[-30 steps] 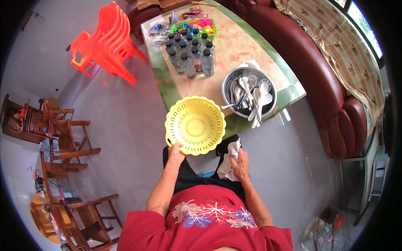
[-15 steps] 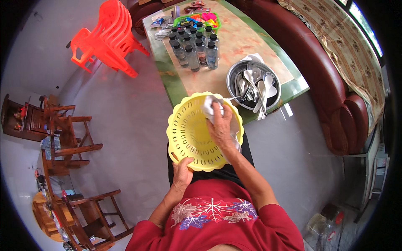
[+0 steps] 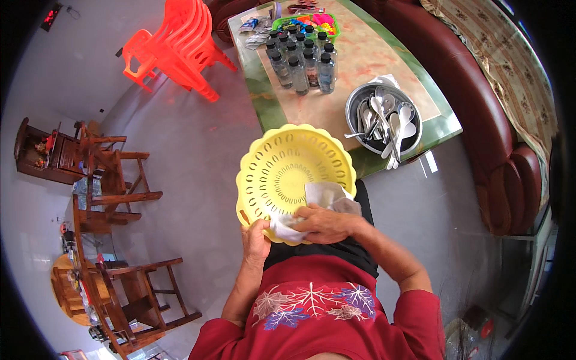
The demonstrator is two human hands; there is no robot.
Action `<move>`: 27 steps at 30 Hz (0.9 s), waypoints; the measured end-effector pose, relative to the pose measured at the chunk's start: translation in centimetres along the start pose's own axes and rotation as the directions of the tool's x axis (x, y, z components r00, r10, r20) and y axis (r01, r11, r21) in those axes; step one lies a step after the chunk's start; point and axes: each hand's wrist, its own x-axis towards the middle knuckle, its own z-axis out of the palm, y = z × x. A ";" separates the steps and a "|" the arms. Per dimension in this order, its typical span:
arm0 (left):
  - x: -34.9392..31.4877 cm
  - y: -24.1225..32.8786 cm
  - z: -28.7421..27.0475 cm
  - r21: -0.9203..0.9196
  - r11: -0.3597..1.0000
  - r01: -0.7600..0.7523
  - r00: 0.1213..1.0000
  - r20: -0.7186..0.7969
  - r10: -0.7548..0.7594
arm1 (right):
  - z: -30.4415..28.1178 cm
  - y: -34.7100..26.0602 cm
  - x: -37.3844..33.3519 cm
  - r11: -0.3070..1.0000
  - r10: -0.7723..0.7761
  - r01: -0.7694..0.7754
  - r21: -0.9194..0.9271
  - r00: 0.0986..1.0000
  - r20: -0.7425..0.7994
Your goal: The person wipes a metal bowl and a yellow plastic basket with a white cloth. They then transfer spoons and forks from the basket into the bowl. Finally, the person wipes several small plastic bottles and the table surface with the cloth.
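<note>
I see the left hand [image 3: 257, 240] pinching the yellow colander [image 3: 287, 174] lap-side; just beside, the right hand [image 3: 329, 225] bunches white cloth [image 3: 323, 192] against its rim.

Red shirt [image 3: 318, 331], leaf motifs [image 3: 312, 298] (some purple), black trousers [image 3: 318, 250]

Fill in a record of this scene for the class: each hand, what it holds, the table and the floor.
Left hand: grips the near rim of the basket, left of its middle
Right hand: holds the cloth at the basket's near side
Basket: yellow, slotted, scalloped rim
Cloth: white, crumpled
Table: green-edged; bears dark-capped bottles and a metal bowl
Bowl contents: spoons
Floor: stacked red chairs, at left
</note>
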 end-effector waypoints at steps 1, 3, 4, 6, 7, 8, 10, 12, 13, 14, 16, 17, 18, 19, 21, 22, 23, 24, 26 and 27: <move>-0.2 0.0 -0.1 0.028 0.999 -0.015 1.000 0.011 0.015 | -0.8 0.0 -1.1 0.991 0.013 -0.023 0.135 0.997 0.076; -0.7 0.0 -0.1 0.082 0.995 -0.051 0.998 0.038 0.048 | -2.1 0.4 -2.7 0.952 0.038 -0.031 0.304 0.999 -0.016; -0.3 -0.2 -0.8 0.076 0.997 -0.029 0.998 0.056 0.025 | -2.9 0.1 -2.6 0.975 0.118 -0.071 0.210 0.967 -0.225; -1.0 0.5 0.3 0.058 0.998 -0.019 0.997 0.071 0.014 | -3.5 0.3 -1.3 0.970 0.111 -0.228 -0.080 0.717 -0.689; -1.4 1.0 0.9 0.048 0.999 -0.021 0.997 0.075 0.017 | -3.9 0.0 0.0 0.879 0.063 -0.421 -0.225 0.569 -0.820; -1.8 1.1 1.6 0.018 0.999 -0.033 0.998 0.057 0.031 | -3.9 0.8 0.7 0.785 0.003 -0.519 -0.338 0.549 -0.836; -2.4 0.7 2.0 -0.010 0.997 -0.073 0.997 0.013 0.073 | -1.9 4.4 1.7 0.644 -0.075 -0.593 -0.484 0.580 -0.811; -2.2 0.4 0.8 0.026 0.994 -0.110 0.994 -0.001 0.110 | 1.5 5.0 1.7 0.656 -0.018 -0.549 -0.518 0.675 -0.738; -2.1 0.4 0.3 0.043 0.991 -0.127 0.992 -0.017 0.128 | 2.9 4.2 1.9 0.707 0.025 -0.525 -0.473 0.687 -0.726; -2.1 0.3 0.2 0.056 0.991 -0.120 0.992 -0.035 0.123 | 5.2 4.6 1.9 0.734 0.100 -0.540 -0.412 0.686 -0.720; -1.9 -0.4 -0.4 0.034 0.995 -0.091 0.994 -0.050 0.092 | 8.9 4.4 2.3 0.844 0.221 -0.478 -0.246 0.726 -0.651; -1.6 -0.6 -1.0 0.019 0.994 -0.110 0.992 -0.064 0.111 | 8.1 1.8 2.9 0.935 0.120 -0.292 -0.204 0.798 -0.590; -1.4 -0.3 -0.8 0.068 0.993 -0.097 0.992 -0.070 0.102 | 8.8 1.2 3.6 0.981 0.103 -0.181 -0.072 0.797 -0.595; -0.9 -0.4 -1.0 0.094 0.990 -0.106 0.993 -0.041 0.110 | 8.6 0.3 4.7 0.995 0.099 -0.083 0.055 0.819 -0.565; -0.1 0.0 -1.1 0.107 0.990 -0.093 0.996 0.009 0.093 | 8.0 -0.5 6.5 0.962 0.197 -0.048 0.267 0.799 -0.568; 0.4 0.2 -0.9 0.078 0.992 -0.099 0.995 0.005 0.099 | 7.4 -0.4 7.8 0.979 0.171 -0.061 0.196 0.772 -0.613; 1.0 0.2 -0.5 0.050 0.993 -0.105 0.994 0.004 0.105 | 6.4 -0.2 9.3 0.989 0.141 -0.076 0.126 0.741 -0.656; 1.7 0.4 -0.1 0.024 0.994 -0.111 0.994 0.003 0.111 | 5.2 0.3 10.5 0.994 0.106 -0.095 0.055 0.708 -0.698; 2.8 0.6 0.5 0.018 0.997 -0.081 0.996 0.032 0.081 | 2.1 1.9 12.8 0.982 0.073 -0.174 -0.068 0.692 -0.718; 3.3 1.0 0.9 -0.003 0.996 -0.087 0.994 0.060 0.087 | 0.5 2.9 13.9 0.969 0.055 -0.211 -0.125 0.684 -0.728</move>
